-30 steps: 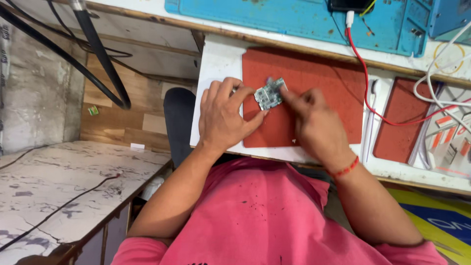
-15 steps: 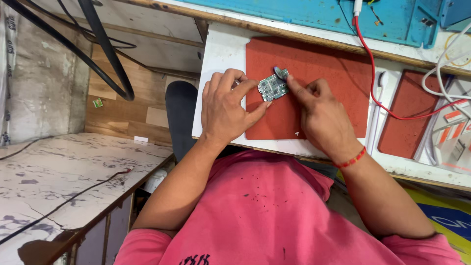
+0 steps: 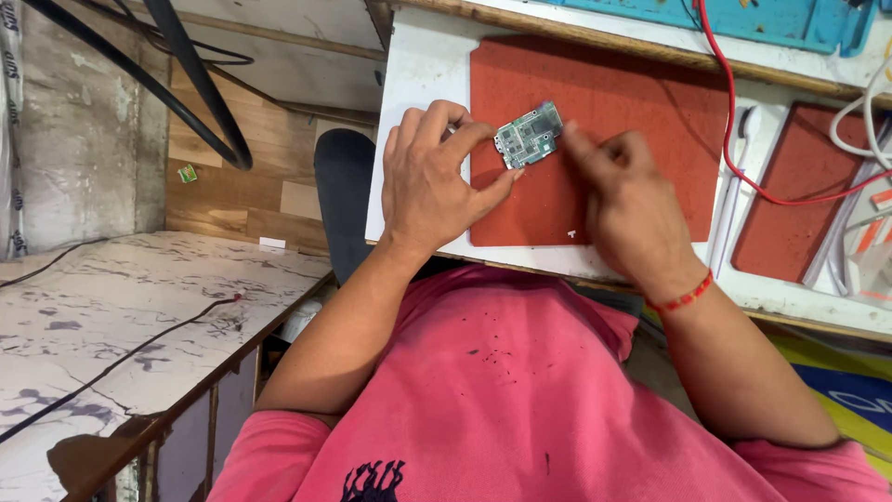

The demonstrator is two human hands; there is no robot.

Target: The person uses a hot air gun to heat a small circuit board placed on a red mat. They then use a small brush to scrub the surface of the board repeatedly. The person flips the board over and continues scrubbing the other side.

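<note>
A small green circuit board (image 3: 529,135) lies tilted over a red mat (image 3: 613,112) on a white table (image 3: 413,74). My left hand (image 3: 437,177) pinches the board's left and lower edges between thumb and fingers. My right hand (image 3: 632,209) touches the board's right edge with its fingertips; a red thread band circles that wrist. Whether the right hand holds a tool is hidden by blur. A tiny white speck (image 3: 571,233) rests on the mat below the board.
A second red mat (image 3: 799,186) lies to the right, crossed by a red cable (image 3: 734,139) and white cables (image 3: 859,112). A blue tray (image 3: 743,19) sits at the back. A marbled bench (image 3: 111,316) and black hoses (image 3: 200,88) are at left.
Both hands and the board stay together over the red mat. The board has turned slightly, and my right fingertips have shifted along its right edge.
</note>
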